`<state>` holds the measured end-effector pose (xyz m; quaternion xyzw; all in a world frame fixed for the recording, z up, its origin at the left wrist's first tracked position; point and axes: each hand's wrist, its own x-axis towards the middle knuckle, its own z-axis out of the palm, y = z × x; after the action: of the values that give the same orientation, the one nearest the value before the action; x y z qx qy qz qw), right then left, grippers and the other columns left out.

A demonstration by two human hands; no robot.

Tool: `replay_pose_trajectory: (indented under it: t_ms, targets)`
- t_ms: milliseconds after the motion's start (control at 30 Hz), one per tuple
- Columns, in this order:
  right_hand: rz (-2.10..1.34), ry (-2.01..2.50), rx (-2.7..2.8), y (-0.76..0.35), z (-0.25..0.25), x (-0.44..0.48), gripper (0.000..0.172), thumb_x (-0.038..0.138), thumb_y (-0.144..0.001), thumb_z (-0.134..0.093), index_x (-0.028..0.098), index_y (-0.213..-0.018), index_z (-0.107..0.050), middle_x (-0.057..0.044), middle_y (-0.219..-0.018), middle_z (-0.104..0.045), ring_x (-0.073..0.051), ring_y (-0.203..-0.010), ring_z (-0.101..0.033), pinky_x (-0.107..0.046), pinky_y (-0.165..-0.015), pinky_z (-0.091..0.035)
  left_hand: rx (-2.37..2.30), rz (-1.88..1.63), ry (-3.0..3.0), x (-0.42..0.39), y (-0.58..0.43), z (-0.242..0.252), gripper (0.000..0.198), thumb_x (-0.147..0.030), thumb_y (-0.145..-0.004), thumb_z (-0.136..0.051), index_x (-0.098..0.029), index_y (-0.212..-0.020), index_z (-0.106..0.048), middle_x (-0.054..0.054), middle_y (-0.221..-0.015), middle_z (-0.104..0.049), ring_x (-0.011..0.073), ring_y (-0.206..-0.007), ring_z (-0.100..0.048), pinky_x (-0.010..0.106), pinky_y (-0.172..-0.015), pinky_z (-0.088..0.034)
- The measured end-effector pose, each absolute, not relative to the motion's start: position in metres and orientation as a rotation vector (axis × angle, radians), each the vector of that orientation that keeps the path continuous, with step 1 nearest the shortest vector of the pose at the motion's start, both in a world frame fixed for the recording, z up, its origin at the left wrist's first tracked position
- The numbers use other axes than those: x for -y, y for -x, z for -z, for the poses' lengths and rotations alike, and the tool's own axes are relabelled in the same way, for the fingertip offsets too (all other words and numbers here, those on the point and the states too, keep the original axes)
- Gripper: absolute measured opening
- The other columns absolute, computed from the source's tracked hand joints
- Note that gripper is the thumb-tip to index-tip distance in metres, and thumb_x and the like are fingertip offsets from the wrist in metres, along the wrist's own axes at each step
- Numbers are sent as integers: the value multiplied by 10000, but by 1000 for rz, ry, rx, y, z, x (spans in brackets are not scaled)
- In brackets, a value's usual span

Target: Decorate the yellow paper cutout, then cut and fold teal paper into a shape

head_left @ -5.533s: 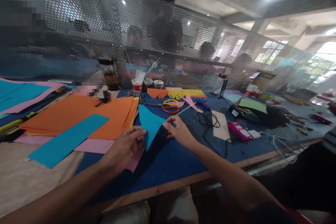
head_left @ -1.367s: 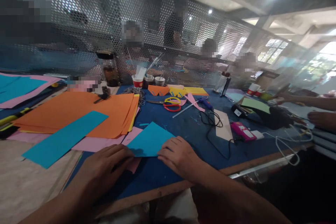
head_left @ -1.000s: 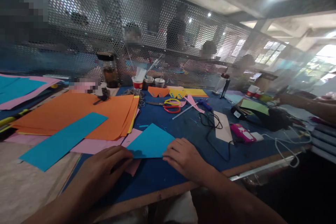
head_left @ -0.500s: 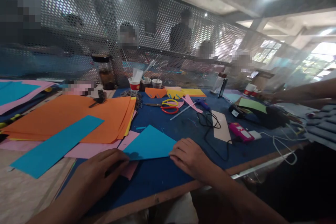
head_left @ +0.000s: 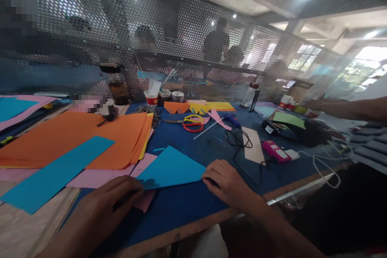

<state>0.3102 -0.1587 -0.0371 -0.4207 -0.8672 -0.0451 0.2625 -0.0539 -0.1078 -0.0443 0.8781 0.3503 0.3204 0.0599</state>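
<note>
A blue paper triangle (head_left: 171,169), with its long edge toward me, lies low over the blue table covering. At its left corner, my left hand (head_left: 119,193) pinches the paper between thumb and fingers. My right hand (head_left: 222,177) grips the opposite corner, its fingers curled together. Under the left side of the triangle, pink paper (head_left: 145,201) sticks out. A long blue paper strip (head_left: 60,173) rests to the left, across a stack of orange sheets (head_left: 75,129).
Scissors (head_left: 193,123) with one yellow and one red handle lie beyond the triangle. A glue gun (head_left: 232,119), its cord, and a magenta device (head_left: 275,151) are to the right. Cups (head_left: 151,97) stand along the perforated metal screen (head_left: 181,28). A co-worker's arm (head_left: 347,109) reaches in at right.
My hands have moved slightly apart, each still at a corner of the blue triangle, which appears a little wider. The view has shifted slightly.
</note>
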Motion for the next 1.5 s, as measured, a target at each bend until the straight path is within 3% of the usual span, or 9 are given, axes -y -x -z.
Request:
replay_pose_trajectory:
  t_ms: [367,700,1500]
  targets:
    - [3,1184,2257,-316,41,159,91,186,-1035,-625,211,-1001,-705,-49,-954,-713,-202,-917,-642,-352,-819,-481,-1094,-1084,-2654,104,62,54,309,-587,-1010,-556,-337,-960,-730,-14,-909,-809,195,-761,-792,256,-622,-642]
    - [-156,1234,2215,-316,43,162,74,163,-1017,-648,214,-1017,-701,-48,-995,-702,-206,-961,-640,-364,-859,-507,-1152,-971,-2602,104,65,55,311,-605,-993,-568,-336,-955,-720,-17,-913,-804,196,-756,-791,253,-609,-632]
    - [-205,1241,2192,-317,42,162,87,167,-1024,-639,223,-1028,-706,-58,-998,-700,-220,-972,-648,-367,-869,-523,-1187,-974,-2500,106,66,49,353,-630,-955,-609,-325,-871,-765,-8,-874,-796,187,-770,-777,237,-663,-635]
